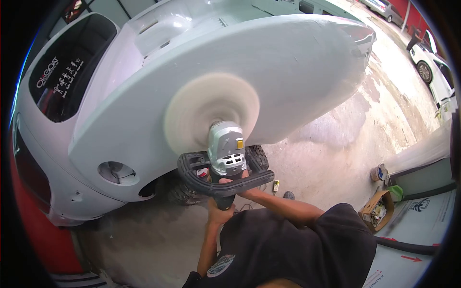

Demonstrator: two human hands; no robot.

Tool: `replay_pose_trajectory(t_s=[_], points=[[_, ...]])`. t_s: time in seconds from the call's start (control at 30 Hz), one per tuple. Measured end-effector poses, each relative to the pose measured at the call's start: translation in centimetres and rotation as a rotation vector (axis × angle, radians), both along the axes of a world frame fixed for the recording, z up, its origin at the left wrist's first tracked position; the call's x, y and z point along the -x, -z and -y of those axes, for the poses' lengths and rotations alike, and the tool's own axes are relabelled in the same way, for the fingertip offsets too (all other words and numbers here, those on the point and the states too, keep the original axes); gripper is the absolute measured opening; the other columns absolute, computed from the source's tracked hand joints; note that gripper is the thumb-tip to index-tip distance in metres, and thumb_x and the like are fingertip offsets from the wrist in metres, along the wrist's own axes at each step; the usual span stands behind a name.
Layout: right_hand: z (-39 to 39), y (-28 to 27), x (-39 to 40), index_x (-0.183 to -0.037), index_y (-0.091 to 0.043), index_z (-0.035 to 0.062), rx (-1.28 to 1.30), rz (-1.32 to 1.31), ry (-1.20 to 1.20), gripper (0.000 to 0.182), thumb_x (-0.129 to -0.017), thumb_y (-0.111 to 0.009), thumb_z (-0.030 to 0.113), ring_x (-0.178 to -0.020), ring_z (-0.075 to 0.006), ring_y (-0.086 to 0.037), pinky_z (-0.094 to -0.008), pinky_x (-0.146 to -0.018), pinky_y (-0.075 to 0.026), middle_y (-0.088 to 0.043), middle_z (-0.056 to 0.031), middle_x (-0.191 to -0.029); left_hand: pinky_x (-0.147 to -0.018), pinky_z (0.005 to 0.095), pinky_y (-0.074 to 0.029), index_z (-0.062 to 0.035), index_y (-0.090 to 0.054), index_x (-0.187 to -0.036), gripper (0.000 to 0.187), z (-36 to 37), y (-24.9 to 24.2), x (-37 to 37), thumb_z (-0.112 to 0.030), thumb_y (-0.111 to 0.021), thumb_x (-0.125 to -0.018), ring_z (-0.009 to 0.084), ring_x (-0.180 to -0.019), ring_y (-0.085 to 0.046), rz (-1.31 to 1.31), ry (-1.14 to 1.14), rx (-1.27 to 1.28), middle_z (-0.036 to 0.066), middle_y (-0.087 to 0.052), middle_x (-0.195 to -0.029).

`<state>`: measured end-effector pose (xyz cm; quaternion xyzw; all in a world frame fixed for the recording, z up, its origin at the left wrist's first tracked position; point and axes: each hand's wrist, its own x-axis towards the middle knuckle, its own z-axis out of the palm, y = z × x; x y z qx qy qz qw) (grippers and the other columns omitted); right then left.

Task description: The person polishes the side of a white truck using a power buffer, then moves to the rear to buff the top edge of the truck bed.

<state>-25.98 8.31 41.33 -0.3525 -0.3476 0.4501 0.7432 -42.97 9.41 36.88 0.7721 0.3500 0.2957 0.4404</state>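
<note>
A silver and black polisher (225, 141) with a black loop handle (257, 180) is in the middle of the view. Its round, pale pad (189, 113) is blurred by spinning and lies against the whitish side panel (297, 62) of a vehicle. My left hand (221, 212) is wrapped round the polisher's rear end, below the loop. Further up, my right hand (246, 188) grips the polisher's body inside the loop, with its fingers partly hidden by the handle.
Left of the pad is a round fuel-filler recess (117, 173), near a dark rear tyre (185, 192). A cardboard box (377, 211) of odds and ends and a bucket (379, 172) stand at right. Beyond are a white car (434, 72) and another person (415, 38).
</note>
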Motion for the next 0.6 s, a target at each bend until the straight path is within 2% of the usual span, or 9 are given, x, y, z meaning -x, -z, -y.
replay_pose_trajectory(t_s=[0.03,0.07,0.1,0.2,0.33,0.43,0.5,0.53,0.6], points=[[-0.5,0.2,1.1,-0.115,-0.065,0.0016,0.000,-0.032,-0.033,0.032,-0.088,-0.079,0.013,-0.100,-0.0160,-0.069,-0.0322,-0.085,-0.057,-0.072,-0.0048,-0.108,-0.086,0.0413,-0.052,0.0040,-0.056,-0.120,0.057,0.0,1.0,1.5,-0.014,-0.082,-0.072,0.0281,-0.096,-0.065,-0.034,-0.049,-0.043,0.016,-0.062,-0.108],[-0.9,0.4,1.6,-0.141,-0.037,0.0043,0.142,-0.007,-0.138,0.087,-0.077,-0.093,0.024,-0.115,-0.0174,-0.060,-0.0366,-0.098,-0.053,-0.060,-0.0077,-0.124,-0.086,0.0408,-0.052,0.0047,-0.054,-0.122,0.060,-0.3,1.9,2.7,-0.014,-0.082,-0.072,0.0278,-0.096,-0.065,-0.044,-0.072,-0.151,0.016,-0.062,-0.108],[-1.5,0.5,2.8,-0.144,-0.034,0.0045,0.157,-0.053,-0.198,0.093,-0.076,-0.094,0.026,-0.119,-0.0184,-0.056,-0.0380,-0.102,-0.050,-0.057,-0.0086,-0.128,-0.085,0.0403,-0.052,0.0053,-0.052,-0.124,0.063,-0.6,2.7,3.9,-0.014,-0.082,-0.073,0.0276,-0.096,-0.065,-0.057,-0.101,-0.259,0.016,-0.061,-0.109],[-2.7,0.4,6.1,-0.154,-0.025,0.0056,0.123,-0.045,-0.189,0.109,-0.075,-0.095,0.031,-0.131,-0.0211,-0.047,-0.0409,-0.113,-0.041,-0.048,-0.0110,-0.140,-0.084,0.0389,-0.052,0.0050,-0.053,-0.122,0.060,-0.6,3.1,6.1,-0.013,-0.082,-0.073,0.0266,-0.095,-0.065,-0.034,-0.165,-0.106,0.015,-0.062,-0.107],[-2.5,0.4,6.1,-0.155,-0.023,0.0062,0.110,-0.109,-0.242,0.109,-0.075,-0.094,0.030,-0.132,-0.0210,-0.045,-0.0398,-0.113,-0.040,-0.046,-0.0105,-0.141,-0.083,0.0391,-0.053,0.0044,-0.058,-0.116,0.053,-0.8,2.8,6.8,-0.013,-0.083,-0.072,0.0271,-0.094,-0.066,0.014,-0.139,-0.084,0.015,-0.063,-0.105],[-1.8,2.5,4.0,-0.143,-0.037,0.0047,0.069,-0.146,-0.187,0.087,-0.078,-0.092,0.021,-0.118,-0.0175,-0.056,-0.0359,-0.102,-0.049,-0.058,-0.0081,-0.128,-0.083,0.0409,-0.053,0.0040,-0.061,-0.112,0.050,-1.0,2.3,4.9,-0.013,-0.083,-0.071,0.0291,-0.095,-0.067,-0.032,-0.074,-0.233,0.016,-0.065,-0.105],[-0.1,0.9,1.2,-0.130,-0.049,0.0033,0.045,-0.150,-0.093,0.066,-0.079,-0.089,0.015,-0.102,-0.0160,-0.065,-0.0335,-0.089,-0.056,-0.067,-0.0061,-0.113,-0.083,0.0416,-0.053,0.0036,-0.061,-0.113,0.051,-0.5,1.2,2.4,-0.013,-0.083,-0.070,0.0310,-0.095,-0.068,-0.057,-0.014,-0.075,0.019,-0.065,-0.106],[0.7,1.3,0.5,-0.129,-0.057,0.0025,0.015,-0.100,0.048,0.041,-0.093,-0.074,0.012,-0.104,-0.0163,-0.066,-0.0342,-0.090,-0.056,-0.068,-0.0063,-0.115,-0.082,0.0420,-0.053,0.0033,-0.062,-0.112,0.049,-0.3,0.3,0.9,-0.013,-0.083,-0.070,0.0312,-0.094,-0.068,-0.058,0.013,-0.033,0.018,-0.066,-0.104],[1.7,0.8,-2.2,-0.124,-0.059,0.0024,-0.092,0.014,0.138,0.032,-0.096,-0.070,0.015,-0.098,-0.0128,-0.065,-0.0304,-0.083,-0.055,-0.068,-0.0039,-0.110,-0.081,0.0428,-0.053,0.0025,-0.064,-0.109,0.046,0.1,-1.5,-2.2,-0.013,-0.082,-0.070,0.0318,-0.090,-0.069,-0.062,0.062,0.051,0.018,-0.067,-0.101]])
